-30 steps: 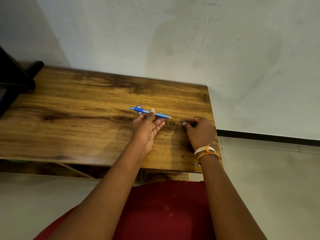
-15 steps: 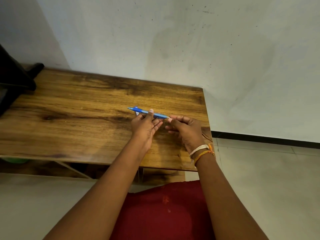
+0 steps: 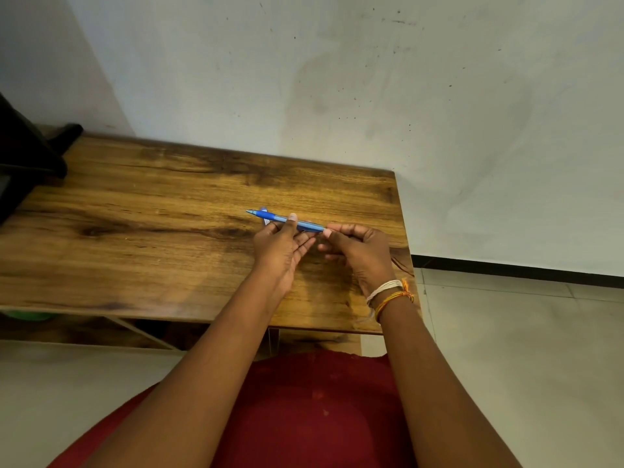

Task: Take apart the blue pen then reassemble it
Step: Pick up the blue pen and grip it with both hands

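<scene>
Head view shows the blue pen (image 3: 287, 221) held level above the wooden tabletop (image 3: 152, 231), near its right end, the tip pointing left and slightly away from the person. The left hand (image 3: 282, 246) closes its grip on the middle of the barrel, thumb on top and fingers curled beneath. The right hand (image 3: 354, 249) pinches the pen's right end between thumb and forefinger, the other fingers folded in. Whether a loose part sits inside that pinch cannot be told, as the fingertips cover the end.

The step in hand appears to be work at the pen's back end, either twisting a part off or seating one. To do it well, the left hand should keep the barrel steady and straight while the right hand turns or pushes along the pen's own axis, since any sideways force could bend or jam a thin plastic joint. Staying low over the tabletop would help catch a small spring or refill if it slips free
</scene>
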